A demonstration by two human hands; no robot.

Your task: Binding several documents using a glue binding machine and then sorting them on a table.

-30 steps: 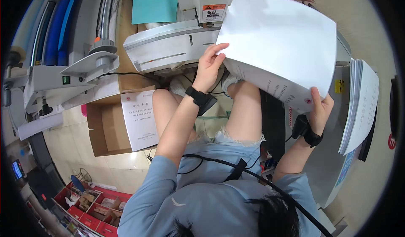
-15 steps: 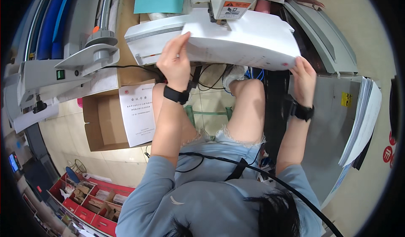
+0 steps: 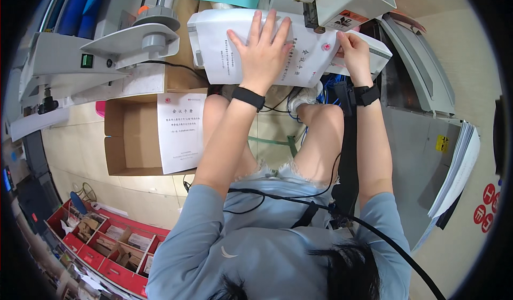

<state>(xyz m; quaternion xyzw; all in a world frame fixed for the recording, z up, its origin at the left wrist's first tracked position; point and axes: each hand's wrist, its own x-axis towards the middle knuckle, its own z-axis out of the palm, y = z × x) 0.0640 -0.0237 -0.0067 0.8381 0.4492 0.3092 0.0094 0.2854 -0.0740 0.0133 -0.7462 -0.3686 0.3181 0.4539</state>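
A white printed paper booklet [image 3: 312,65] lies sideways on the white table [image 3: 377,57] of a machine, under its grey-white head [image 3: 326,3]. On its middle my left hand [image 3: 262,54] rests flat, fingers spread. My right hand [image 3: 355,57] pinches the paper's right edge between thumb and fingers, close to the dark metal part [image 3: 311,17] below the head. How many sheets it has I cannot tell.
At the left, an open cardboard box [image 3: 131,139] holds a similar printed paper [image 3: 179,134]. A roller machine [image 3: 69,65] stands far left. To the right is a grey cabinet [image 3: 414,161] with a paper stack [image 3: 457,166]. Cables hang below the table.
The booklet, earlier held up and curved by both hands, now lies flatter and further left, printed side up. My left hand has let go of its edge and spread on it; my right hand moved left.
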